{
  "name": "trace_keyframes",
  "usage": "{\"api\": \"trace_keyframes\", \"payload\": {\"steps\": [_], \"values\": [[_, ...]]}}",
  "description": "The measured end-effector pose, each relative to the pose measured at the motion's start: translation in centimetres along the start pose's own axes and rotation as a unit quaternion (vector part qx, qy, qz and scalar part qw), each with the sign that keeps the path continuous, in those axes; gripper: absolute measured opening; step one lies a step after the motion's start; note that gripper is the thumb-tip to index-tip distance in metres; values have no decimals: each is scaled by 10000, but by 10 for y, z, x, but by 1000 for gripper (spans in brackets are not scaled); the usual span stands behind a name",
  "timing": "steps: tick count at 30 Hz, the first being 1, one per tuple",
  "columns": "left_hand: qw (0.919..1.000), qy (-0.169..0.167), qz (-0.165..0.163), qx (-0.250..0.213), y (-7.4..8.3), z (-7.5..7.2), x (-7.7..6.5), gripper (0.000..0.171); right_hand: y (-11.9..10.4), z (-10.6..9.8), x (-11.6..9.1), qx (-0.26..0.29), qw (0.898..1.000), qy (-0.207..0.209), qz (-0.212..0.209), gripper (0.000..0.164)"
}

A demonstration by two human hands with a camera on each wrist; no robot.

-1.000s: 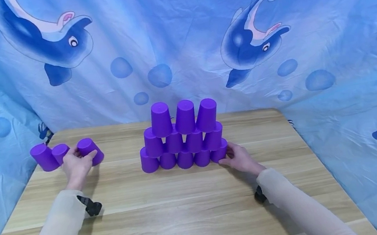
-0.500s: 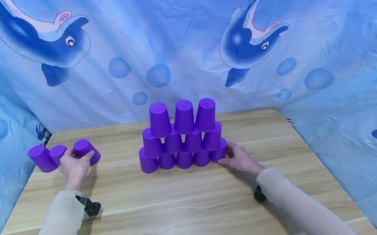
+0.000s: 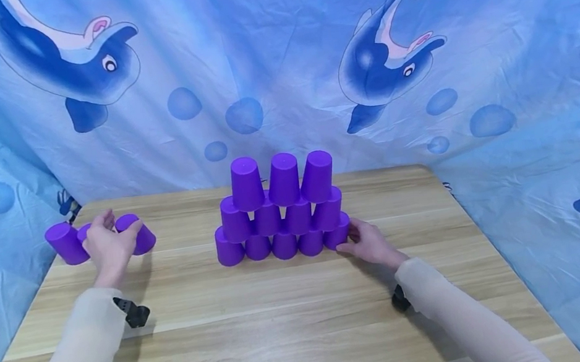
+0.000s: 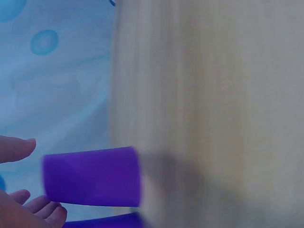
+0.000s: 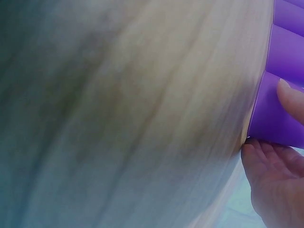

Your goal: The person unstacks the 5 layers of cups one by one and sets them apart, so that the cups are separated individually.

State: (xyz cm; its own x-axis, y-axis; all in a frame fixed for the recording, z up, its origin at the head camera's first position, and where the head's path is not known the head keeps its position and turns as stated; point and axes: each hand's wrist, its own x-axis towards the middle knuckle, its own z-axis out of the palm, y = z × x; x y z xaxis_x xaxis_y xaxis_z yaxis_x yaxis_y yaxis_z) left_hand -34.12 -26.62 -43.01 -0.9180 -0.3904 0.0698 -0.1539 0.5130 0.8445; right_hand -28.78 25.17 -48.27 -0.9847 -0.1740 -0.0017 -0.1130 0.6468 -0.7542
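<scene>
Counter: twelve-cup stack, right hand gripping its bottom right cup. Left: three loose cups, middle one part-hidden by left hand, grip now loosened around right one. Behind: dolphin curtain.

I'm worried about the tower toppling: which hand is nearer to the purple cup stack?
Right. The right hand grips the bottom-right cup of the stack; the left hand is off to its left, by three loose cups.
</scene>
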Motion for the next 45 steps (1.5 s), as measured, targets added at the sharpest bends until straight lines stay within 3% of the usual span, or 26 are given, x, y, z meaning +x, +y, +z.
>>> {"api": "trace_keyframes", "payload": {"steps": [4, 8, 11, 15, 21, 26, 37, 45], "values": [[9989, 126, 433, -89, 21, -4, -5, 75, 0, 0, 0, 17, 10000, -9, -25, 63], [9927, 282, 1146, -261, 51, 0, -19, 66, -1, 0, 0, 51, 10000, -5, 38, 62], [9848, 127, 1630, -582, 75, 8, -32, 63, -2, 1, 0, 64, 9999, -7, 86, 62], [9740, -431, 2002, -970, 101, 19, -44, 65, -4, 1, -1, 99, 9999, 36, 66, 62], [9600, -1315, 2072, -1347, 131, 32, -61, 76, -4, 1, -2, 74, 10000, 27, 37, 62], [9472, -1758, 2157, -1595, 146, 38, -74, 79, -5, 1, -1, 14, 10000, 26, 92, 62], [9362, -2027, 2318, -1695, 159, 62, -85, 83, -3, 1, 0, 45, 9999, 15, 100, 61], [9349, -1814, 2492, -1761, 165, 77, -87, 76, -3, 1, 0, -11, 10000, 27, 74, 61]]}}
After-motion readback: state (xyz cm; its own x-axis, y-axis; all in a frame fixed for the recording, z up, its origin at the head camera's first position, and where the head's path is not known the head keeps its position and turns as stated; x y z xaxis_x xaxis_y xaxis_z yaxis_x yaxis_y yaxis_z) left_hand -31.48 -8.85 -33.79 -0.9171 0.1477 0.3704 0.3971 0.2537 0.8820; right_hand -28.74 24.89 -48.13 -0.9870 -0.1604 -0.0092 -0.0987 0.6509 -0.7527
